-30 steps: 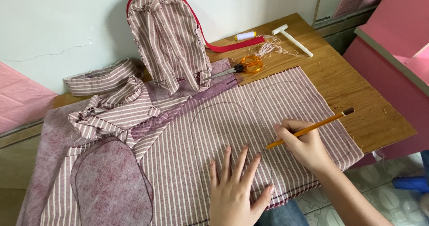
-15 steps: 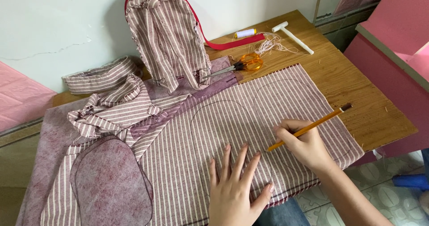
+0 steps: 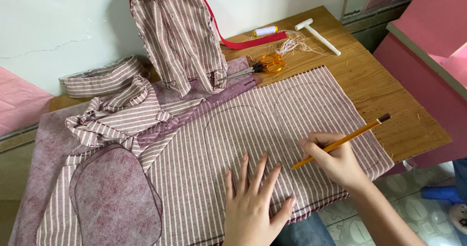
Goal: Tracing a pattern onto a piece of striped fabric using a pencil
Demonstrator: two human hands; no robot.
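The soft striped cloth [image 3: 272, 129] is pressed flat by the open left hand [image 3: 253, 207]; a yellow pencil [image 3: 340, 141], at 3 o'clock, is gripped by the right hand [image 3: 335, 161].

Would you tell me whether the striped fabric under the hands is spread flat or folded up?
Spread flat. The striped fabric lies open across the wooden table, with the left hand pressed on it.

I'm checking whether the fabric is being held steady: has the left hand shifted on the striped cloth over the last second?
No. The left hand lies flat with fingers spread on the striped cloth, at the same spot relative to the table's near edge.
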